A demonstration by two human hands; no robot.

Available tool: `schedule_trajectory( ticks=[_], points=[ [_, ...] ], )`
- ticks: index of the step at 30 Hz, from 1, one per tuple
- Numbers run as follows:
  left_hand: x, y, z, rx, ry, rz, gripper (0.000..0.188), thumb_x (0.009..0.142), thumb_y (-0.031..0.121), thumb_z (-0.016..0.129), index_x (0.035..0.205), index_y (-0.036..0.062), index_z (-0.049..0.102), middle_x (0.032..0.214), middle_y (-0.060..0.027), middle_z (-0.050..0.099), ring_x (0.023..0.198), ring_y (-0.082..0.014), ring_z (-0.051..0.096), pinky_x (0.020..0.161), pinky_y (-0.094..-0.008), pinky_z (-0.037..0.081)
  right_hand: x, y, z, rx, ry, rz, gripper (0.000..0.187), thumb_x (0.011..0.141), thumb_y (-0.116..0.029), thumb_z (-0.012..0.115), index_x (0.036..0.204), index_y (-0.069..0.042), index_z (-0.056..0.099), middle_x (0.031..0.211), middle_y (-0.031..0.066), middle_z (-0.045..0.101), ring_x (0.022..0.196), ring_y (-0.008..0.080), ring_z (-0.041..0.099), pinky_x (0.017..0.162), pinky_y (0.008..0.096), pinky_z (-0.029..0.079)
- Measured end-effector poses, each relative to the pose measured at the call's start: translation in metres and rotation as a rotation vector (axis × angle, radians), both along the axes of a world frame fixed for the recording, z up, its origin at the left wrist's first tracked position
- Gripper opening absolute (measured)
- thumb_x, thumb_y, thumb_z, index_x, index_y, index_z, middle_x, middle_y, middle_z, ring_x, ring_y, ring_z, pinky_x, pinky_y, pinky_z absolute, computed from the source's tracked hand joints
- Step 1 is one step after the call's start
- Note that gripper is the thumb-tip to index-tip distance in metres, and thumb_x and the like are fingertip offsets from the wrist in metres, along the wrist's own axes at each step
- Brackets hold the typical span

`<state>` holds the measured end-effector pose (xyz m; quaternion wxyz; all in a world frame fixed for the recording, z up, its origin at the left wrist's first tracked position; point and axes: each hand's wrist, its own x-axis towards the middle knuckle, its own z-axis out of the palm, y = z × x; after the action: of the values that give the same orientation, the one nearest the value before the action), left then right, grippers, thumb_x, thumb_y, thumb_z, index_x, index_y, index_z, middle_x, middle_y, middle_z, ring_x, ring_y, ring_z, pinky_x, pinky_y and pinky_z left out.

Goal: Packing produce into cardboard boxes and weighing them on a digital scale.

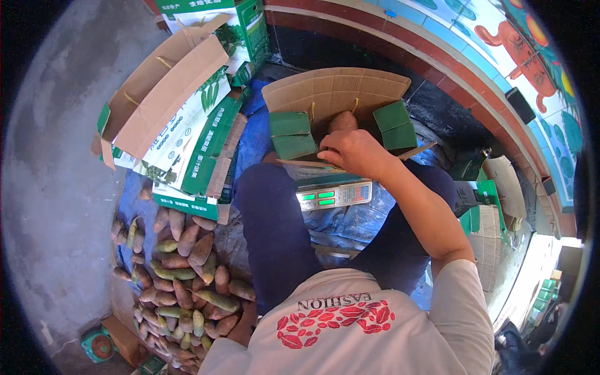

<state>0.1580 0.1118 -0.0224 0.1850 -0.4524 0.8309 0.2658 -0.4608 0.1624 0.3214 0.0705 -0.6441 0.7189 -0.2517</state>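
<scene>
My right hand (353, 151) reaches over the front edge of an open cardboard box (334, 84) with green end flaps. Its fingers are bent downward, and what they hold, if anything, is hidden. Just beyond the hand, a reddish-brown tuber (343, 121) shows inside the box. Under the box's front edge sits a digital scale (337, 196) with lit green displays, between my knees. My left arm goes down at the lower left beside a heap of brown and green tubers (181, 284); the left hand is hidden behind my body.
Upright at the left stands another open carton (169, 103), with a green and white carton (250, 28) behind it. More cardboard (487, 237) lies at the right. A blue sheet (137, 187) covers part of the floor. A tiled wall (475, 56) bounds the far right.
</scene>
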Motion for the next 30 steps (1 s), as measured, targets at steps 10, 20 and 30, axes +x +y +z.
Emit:
schedule_trajectory(
  ticks=[10,20,30],
  points=[
    [-0.005,0.048,-0.013,0.052,-0.095,-0.149,0.058,0.077,0.043,0.055,0.127,0.0147,0.044,0.122,-0.0167,0.049,0.108,-0.0331,0.051,0.093,-0.0363,0.039,-0.020,0.001,0.017,-0.038,-0.035,-0.113,0.021,0.081,-0.025,0.058,0.083,-0.005,0.063,0.080,0.0147,0.062,0.077,0.0334,0.059,0.070,0.0404,0.047],
    [-0.007,0.070,-0.029,0.075,-0.201,-0.361,0.061,0.076,0.043,0.056,0.128,0.0146,0.042,0.126,-0.0167,0.046,0.111,-0.0331,0.049,0.095,-0.0361,0.038,-0.063,0.036,0.038,-0.041,-0.147,-0.383,0.020,0.084,-0.019,0.057,0.087,0.000,0.061,0.076,0.0179,0.061,0.071,0.0298,0.061,0.063,0.0341,0.047],
    [0.007,0.081,-0.066,0.075,-0.338,-0.623,0.063,0.076,0.043,0.057,0.130,0.0145,0.040,0.130,-0.0167,0.043,0.113,-0.0332,0.047,0.096,-0.0359,0.037,-0.100,0.075,0.009,-0.224,-0.318,-0.662,0.024,0.089,-0.021,0.053,0.087,0.003,0.061,0.072,0.0079,0.063,0.064,0.0124,0.060,0.061,0.0262,0.048]
  ],
)
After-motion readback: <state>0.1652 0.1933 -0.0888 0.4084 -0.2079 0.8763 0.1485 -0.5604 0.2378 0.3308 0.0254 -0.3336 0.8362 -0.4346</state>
